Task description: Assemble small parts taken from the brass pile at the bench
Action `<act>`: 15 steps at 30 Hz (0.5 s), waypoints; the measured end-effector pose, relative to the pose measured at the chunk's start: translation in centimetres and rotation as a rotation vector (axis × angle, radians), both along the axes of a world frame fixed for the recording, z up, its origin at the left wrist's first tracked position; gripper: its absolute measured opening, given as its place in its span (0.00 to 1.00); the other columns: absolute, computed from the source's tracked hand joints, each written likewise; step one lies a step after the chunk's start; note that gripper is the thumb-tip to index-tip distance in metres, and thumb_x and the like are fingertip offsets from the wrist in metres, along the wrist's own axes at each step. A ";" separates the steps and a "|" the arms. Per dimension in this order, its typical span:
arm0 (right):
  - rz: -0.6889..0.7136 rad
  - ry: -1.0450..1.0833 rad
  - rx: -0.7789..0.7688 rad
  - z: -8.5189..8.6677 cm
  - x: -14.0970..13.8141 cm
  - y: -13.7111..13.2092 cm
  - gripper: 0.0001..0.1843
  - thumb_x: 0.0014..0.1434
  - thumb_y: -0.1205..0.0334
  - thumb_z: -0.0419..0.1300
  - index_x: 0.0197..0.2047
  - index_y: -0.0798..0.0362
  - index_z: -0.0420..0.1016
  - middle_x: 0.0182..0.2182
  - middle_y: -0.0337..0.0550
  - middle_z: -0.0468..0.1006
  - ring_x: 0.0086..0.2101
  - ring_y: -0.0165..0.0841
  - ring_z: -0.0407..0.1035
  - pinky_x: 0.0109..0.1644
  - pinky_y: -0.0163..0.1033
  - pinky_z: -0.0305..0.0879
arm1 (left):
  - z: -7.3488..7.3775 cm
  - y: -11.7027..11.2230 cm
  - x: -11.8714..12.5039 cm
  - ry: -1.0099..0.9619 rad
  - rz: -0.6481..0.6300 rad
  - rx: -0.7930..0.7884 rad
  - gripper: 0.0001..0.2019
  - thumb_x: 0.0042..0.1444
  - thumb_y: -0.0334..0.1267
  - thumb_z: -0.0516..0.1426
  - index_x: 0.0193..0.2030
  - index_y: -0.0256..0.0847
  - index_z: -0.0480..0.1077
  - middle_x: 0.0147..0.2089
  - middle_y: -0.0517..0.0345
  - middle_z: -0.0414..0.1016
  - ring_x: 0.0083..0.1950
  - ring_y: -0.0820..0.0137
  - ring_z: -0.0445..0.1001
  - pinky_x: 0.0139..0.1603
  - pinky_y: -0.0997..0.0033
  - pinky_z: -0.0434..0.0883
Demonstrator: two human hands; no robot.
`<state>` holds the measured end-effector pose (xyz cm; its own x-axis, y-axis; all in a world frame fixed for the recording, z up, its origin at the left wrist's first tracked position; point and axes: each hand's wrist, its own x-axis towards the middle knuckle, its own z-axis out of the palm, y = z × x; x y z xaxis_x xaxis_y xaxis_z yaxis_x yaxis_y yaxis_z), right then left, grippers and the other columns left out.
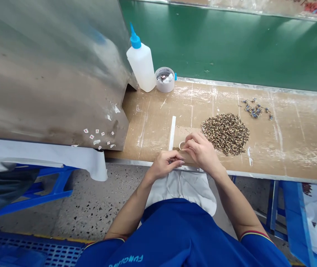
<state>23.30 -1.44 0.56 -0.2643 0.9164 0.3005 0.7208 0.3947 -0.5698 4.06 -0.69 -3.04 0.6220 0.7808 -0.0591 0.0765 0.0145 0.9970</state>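
Note:
My right hand (201, 151) has its fingers curled together at the edge of a piece of brown cardboard (184, 133), with its fingertips against a small pale ring (181, 145). My left hand (166, 164) is curled just below, near the bench's front edge, and anything in its fingers is hidden. A white strip (172, 132) lies left of the cardboard. To the right is a heap of small brown-and-beige speckled rings (226, 134). Beyond it lie several small blue-and-metal parts (255, 110).
A white glue bottle with a blue nozzle (141, 61) and a round tub of scraps (165, 79) stand at the back of the cardboard-covered bench (294, 148). A grey metal panel (49, 74) looms left, with white paper scraps (97, 137) on it. Green board (230, 40) rises behind.

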 end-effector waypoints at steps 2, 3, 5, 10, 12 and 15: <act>0.049 0.082 -0.028 -0.3 -0.1 0.1 0.08 0.66 0.66 0.59 0.33 0.50 0.73 0.37 0.45 0.75 0.39 0.38 0.68 0.43 0.43 0.65 | 0.0 0.0 0.0 -0.002 0.002 -0.004 0.14 0.59 0.45 0.62 0.35 0.33 0.75 0.29 0.55 0.76 0.28 0.74 0.74 0.29 0.77 0.73; 0.050 0.132 -0.038 -0.5 -0.2 0.3 0.08 0.65 0.66 0.59 0.33 0.50 0.73 0.37 0.44 0.75 0.39 0.37 0.69 0.43 0.43 0.66 | 0.0 0.0 0.0 -0.009 0.003 -0.024 0.14 0.59 0.46 0.62 0.35 0.33 0.75 0.29 0.55 0.76 0.28 0.73 0.75 0.30 0.77 0.73; 0.010 0.207 -0.040 -1.0 -0.2 0.5 0.08 0.65 0.66 0.59 0.32 0.50 0.72 0.36 0.44 0.74 0.39 0.36 0.69 0.43 0.43 0.66 | 0.0 0.0 0.1 -0.022 0.004 -0.082 0.15 0.59 0.47 0.63 0.36 0.33 0.74 0.29 0.55 0.77 0.29 0.72 0.77 0.31 0.76 0.75; -0.064 0.093 0.013 -1.1 0.4 0.2 0.10 0.66 0.64 0.58 0.31 0.49 0.72 0.35 0.45 0.73 0.38 0.39 0.66 0.42 0.44 0.64 | 0.4 0.0 0.2 -0.035 0.025 -0.174 0.16 0.55 0.47 0.65 0.39 0.34 0.74 0.29 0.57 0.77 0.30 0.71 0.79 0.32 0.75 0.77; -0.038 0.030 0.004 -0.7 0.5 -0.2 0.10 0.66 0.64 0.58 0.32 0.49 0.72 0.35 0.46 0.74 0.38 0.39 0.66 0.42 0.44 0.64 | 0.6 0.0 0.2 -0.039 0.027 -0.194 0.15 0.55 0.46 0.65 0.39 0.35 0.73 0.28 0.58 0.77 0.29 0.72 0.79 0.32 0.76 0.77; 0.012 0.061 -0.046 -0.2 0.1 -0.3 0.10 0.66 0.65 0.58 0.31 0.49 0.72 0.34 0.45 0.75 0.38 0.39 0.67 0.41 0.43 0.65 | 0.6 0.1 0.2 -0.027 0.019 -0.203 0.15 0.55 0.46 0.65 0.37 0.35 0.72 0.27 0.58 0.78 0.28 0.72 0.79 0.32 0.76 0.77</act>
